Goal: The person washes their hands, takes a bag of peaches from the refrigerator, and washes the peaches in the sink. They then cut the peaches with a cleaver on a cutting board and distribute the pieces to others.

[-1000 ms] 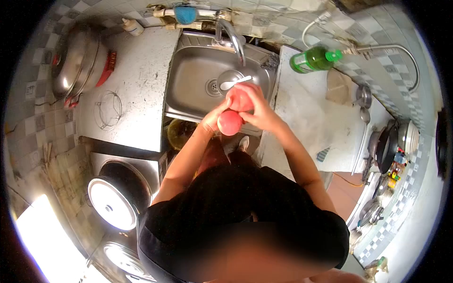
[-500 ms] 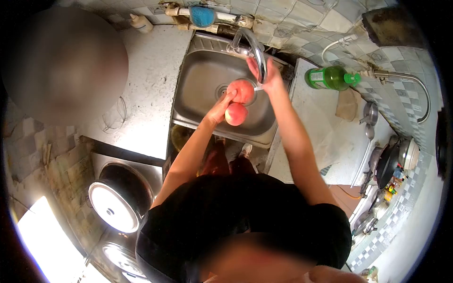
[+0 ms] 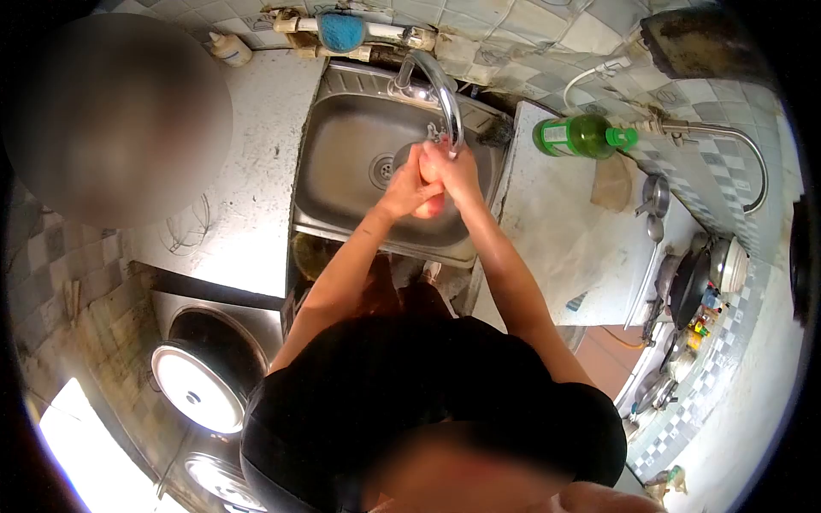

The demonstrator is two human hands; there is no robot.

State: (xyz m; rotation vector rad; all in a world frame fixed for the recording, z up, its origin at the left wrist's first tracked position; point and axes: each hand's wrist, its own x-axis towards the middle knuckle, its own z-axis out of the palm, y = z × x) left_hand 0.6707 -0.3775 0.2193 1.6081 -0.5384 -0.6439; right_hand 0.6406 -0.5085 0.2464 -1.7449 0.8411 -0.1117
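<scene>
Over the metal sink (image 3: pixel 342 145), my left hand (image 3: pixel 404 190) is wrapped round pinkish-red round fruit (image 3: pixel 431 207), which looks like peaches. Fingers cover much of the fruit; one piece shows at the lower edge of the hands and another between them. My right hand (image 3: pixel 455 173) presses on the upper fruit, just under the spout of the curved faucet (image 3: pixel 447 94). Water splashes by the fingertips. Both hands touch each other above the right part of the basin, beside the drain (image 3: pixel 383 171).
A green bottle (image 3: pixel 577 137) lies on the right counter (image 3: pixel 547 248), near a ladle and pans. A blue sponge (image 3: pixel 341 32) sits on the pipe behind the sink. A small white bottle (image 3: pixel 231 50) stands on the left counter (image 3: pixel 256 162). A lidded pot (image 3: pixel 198 389) is at lower left.
My right hand has come down from beside the faucet onto the fruit, and its fingers have closed. The fruit is now mostly covered by both hands. The view has shifted slightly.
</scene>
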